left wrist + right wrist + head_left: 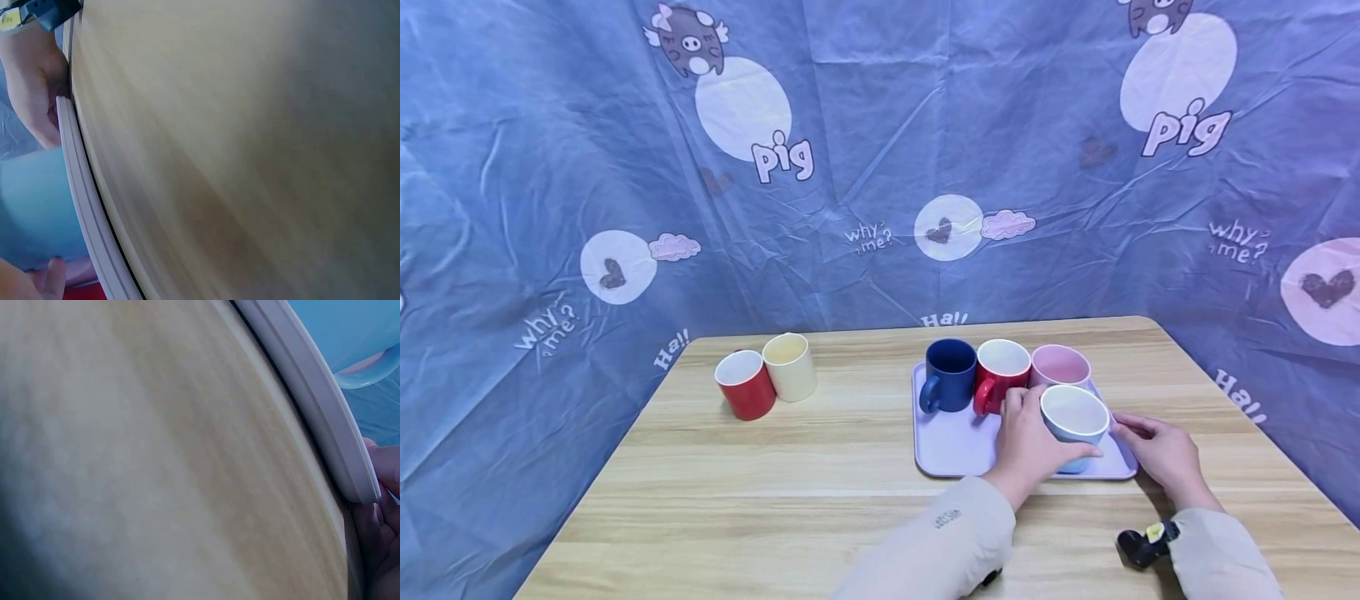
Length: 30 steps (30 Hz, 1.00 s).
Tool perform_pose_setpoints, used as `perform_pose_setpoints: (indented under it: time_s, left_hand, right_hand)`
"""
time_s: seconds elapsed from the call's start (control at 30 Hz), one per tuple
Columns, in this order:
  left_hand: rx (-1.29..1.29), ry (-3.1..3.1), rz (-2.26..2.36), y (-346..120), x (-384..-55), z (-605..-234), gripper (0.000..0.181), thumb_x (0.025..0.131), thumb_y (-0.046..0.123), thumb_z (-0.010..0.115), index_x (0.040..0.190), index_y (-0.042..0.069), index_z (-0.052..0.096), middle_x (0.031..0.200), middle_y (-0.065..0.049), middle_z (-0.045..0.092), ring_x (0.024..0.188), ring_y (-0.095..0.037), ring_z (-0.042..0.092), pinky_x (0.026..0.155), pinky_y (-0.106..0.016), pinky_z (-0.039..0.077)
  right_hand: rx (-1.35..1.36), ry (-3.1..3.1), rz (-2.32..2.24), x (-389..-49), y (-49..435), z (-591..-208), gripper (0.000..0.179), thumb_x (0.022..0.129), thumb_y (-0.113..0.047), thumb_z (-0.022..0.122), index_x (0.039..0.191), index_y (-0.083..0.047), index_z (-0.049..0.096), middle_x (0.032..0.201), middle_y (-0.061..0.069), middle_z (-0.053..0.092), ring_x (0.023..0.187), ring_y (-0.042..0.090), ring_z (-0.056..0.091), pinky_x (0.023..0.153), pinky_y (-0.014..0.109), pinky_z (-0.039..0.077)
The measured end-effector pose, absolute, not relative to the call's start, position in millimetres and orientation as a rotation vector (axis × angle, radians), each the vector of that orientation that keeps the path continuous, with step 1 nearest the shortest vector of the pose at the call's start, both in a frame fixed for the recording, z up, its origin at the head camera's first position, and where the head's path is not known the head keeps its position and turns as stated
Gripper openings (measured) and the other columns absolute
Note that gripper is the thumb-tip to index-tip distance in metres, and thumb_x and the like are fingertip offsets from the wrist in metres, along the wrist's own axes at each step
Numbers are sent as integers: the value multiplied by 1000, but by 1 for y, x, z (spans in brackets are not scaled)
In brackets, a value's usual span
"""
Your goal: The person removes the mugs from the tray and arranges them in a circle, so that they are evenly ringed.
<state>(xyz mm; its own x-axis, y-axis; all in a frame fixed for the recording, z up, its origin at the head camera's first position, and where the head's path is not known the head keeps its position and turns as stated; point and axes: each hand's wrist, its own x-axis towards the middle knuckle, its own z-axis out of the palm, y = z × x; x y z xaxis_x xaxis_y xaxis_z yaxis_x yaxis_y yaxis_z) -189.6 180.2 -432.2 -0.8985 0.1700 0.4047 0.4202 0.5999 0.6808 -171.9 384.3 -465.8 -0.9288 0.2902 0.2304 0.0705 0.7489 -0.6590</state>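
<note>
A light blue mug (1077, 417) with a white inside stands at the front right of a pale lilac tray (951, 446). My left hand (1033, 433) holds this mug from its left, thumb across the front and fingers round the far side. My right hand (1165, 454) pinches the tray's right rim, its thumb over the edge and fingers below, as the right wrist view shows. The mug's handle (369, 372) points toward that hand. Behind the blue mug on the tray are a navy mug (951, 379), a red mug (1003, 367) and a partly hidden pink mug (1060, 365).
Farther left on the wooden table (760, 500), another red mug (748, 390) and a cream mug (792, 371) stand side by side. A blue patterned cloth (850, 167) hangs behind the table and along its sides.
</note>
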Motion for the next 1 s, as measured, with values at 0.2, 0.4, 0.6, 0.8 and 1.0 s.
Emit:
perform_pose_setpoints:
  time_s: [0.2, 0.4, 0.6, 0.8, 1.0]
  left_hand:
    - [-416, -2512, -1148, 186, -187, -432, 86, 46, 51, 92, 119, 21, 57, 101, 8, 44, 95, -3, 43, 78, -10, 39]
    - [-398, -2502, -1201, 188, -188, -432, 78, 49, 47, 92, 115, 21, 60, 100, 9, 45, 95, -3, 44, 79, -12, 41]
    - [-399, -2483, -1272, 186, -188, -432, 71, 49, 43, 93, 109, 22, 63, 100, 10, 44, 94, -2, 45, 80, -12, 41]
    - [-413, -2474, -1237, 184, -188, -430, 70, 49, 44, 93, 108, 23, 64, 100, 11, 45, 94, -2, 46, 80, -9, 39]
    - [-449, -2455, -1193, 184, -187, -417, 69, 50, 48, 92, 107, 24, 63, 102, 10, 48, 96, -1, 46, 78, -10, 40]
  right_hand:
    - [-270, -2620, 954, -172, 385, -467, 40, 92, -29, 63, 109, 6, 67, 105, 29, 63, 105, 51, 52, 81, 56, 41]
    - [-281, -2630, 980, -172, 385, -465, 41, 93, -30, 62, 111, 6, 66, 110, 31, 60, 107, 52, 50, 81, 57, 40]
    - [-253, -2625, 986, -171, 384, -466, 39, 93, -28, 62, 111, 6, 66, 110, 32, 60, 106, 53, 51, 81, 57, 41]
    - [-265, -2621, 989, -171, 384, -465, 40, 93, -29, 62, 110, 6, 66, 110, 32, 60, 107, 52, 50, 82, 57, 40]
    - [-269, -2617, 958, -172, 385, -466, 37, 92, -24, 64, 108, 8, 66, 106, 32, 62, 104, 53, 52, 81, 57, 41]
